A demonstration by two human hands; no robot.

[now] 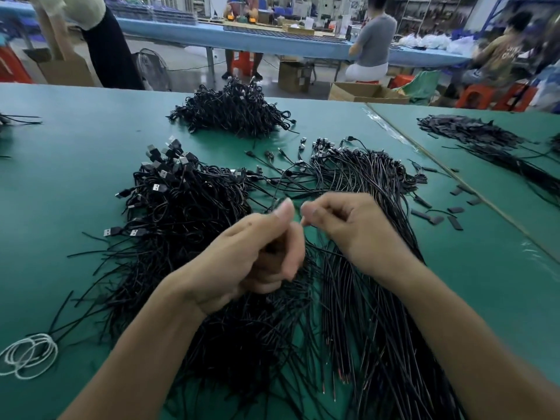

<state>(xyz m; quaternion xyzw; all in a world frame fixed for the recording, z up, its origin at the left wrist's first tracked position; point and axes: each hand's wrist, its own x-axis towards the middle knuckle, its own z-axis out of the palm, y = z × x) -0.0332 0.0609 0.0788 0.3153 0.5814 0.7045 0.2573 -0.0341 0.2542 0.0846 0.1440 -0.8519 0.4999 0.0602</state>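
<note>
left hand (pixel 257 256) grip curls round a thin black wire (pixel 277 192); right hand (pixel 348 225) grip pinches it too

Your left hand (pixel 257 253) is curled, thumb up, pinching a thin black cable (pixel 277 192) above the green table (pixel 75 140). Your right hand (pixel 348 228) is just beside it with its fingertips drawn together; blur hides what lies between them. Under your left wrist spreads a heap of USB cables (pixel 181 207), plugs pointing away from you. Under your right lies a straighter bundle of wires (pixel 372 183). A third pile (pixel 233 110) sits farther off. White cord loops (pixel 28 354) lie near your left, and short black sleeve pieces (pixel 436 219) to your right.
</note>
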